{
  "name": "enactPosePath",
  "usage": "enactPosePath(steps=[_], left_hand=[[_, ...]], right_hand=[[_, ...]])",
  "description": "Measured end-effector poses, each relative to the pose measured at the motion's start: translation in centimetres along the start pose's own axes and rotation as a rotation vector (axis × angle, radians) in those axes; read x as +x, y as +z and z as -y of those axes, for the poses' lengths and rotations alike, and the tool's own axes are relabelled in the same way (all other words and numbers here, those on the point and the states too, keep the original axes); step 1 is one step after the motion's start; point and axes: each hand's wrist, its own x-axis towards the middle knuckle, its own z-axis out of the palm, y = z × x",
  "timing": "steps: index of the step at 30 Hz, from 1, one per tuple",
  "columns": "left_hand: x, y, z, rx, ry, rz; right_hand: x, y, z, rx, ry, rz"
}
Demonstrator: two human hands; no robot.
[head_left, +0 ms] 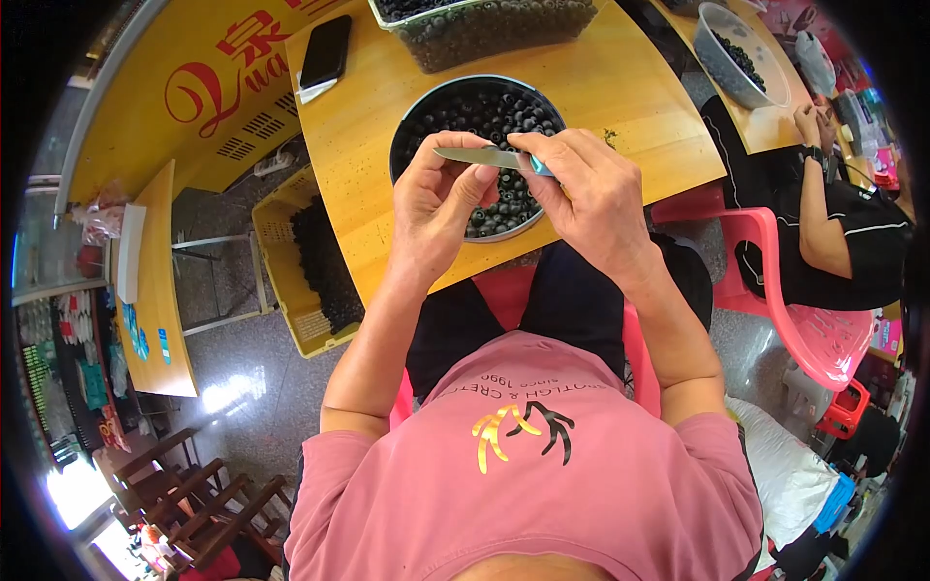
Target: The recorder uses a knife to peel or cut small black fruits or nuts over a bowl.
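Note:
Over the dark-rimmed round bowl (394, 145), my right hand (593, 194) grips a small knife (475, 155) with a blue handle. Its blade points left and crosses in front of the fingertips of my left hand (432, 198). Thumb and fingers of that left hand are pinched together beside the blade. Whatever they hold is hidden behind the blade and fingers. Below both hands, the bowl is filled with many small dark round pieces (518, 111), blackish and glossy, too small to name surely. The bowl rests at the near edge of a wooden table (639, 97).
A clear plastic tub (504, 39) of similar dark pieces stands at the table's far side, with a black phone (325, 50) left of it. Down on the left is a yellow crate (276, 252) of dark pieces. A co-worker sits at right by a pink chair (765, 261).

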Motion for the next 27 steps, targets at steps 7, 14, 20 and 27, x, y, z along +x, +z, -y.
enactPosePath(steps=[7, 14, 20, 27], left_hand=[[0.0, -0.1, -0.3, 0.006, 0.032, 0.005], [-1.6, 0.5, -2.6, -0.142, 0.003, -0.048], [-1.3, 0.2, -0.8, -0.074, 0.063, -0.114], [-1.2, 0.3, -0.8, 0.077, 0.162, -0.079]], right_hand=[[0.0, 0.0, 0.0, 0.011, 0.0, 0.01], [-0.2, -0.5, -0.8, -0.021, 0.178, 0.037], [1.4, -1.1, 2.3, 0.727, 0.64, 0.163], [0.7, -0.2, 2.6, 0.819, 0.691, 0.132]])
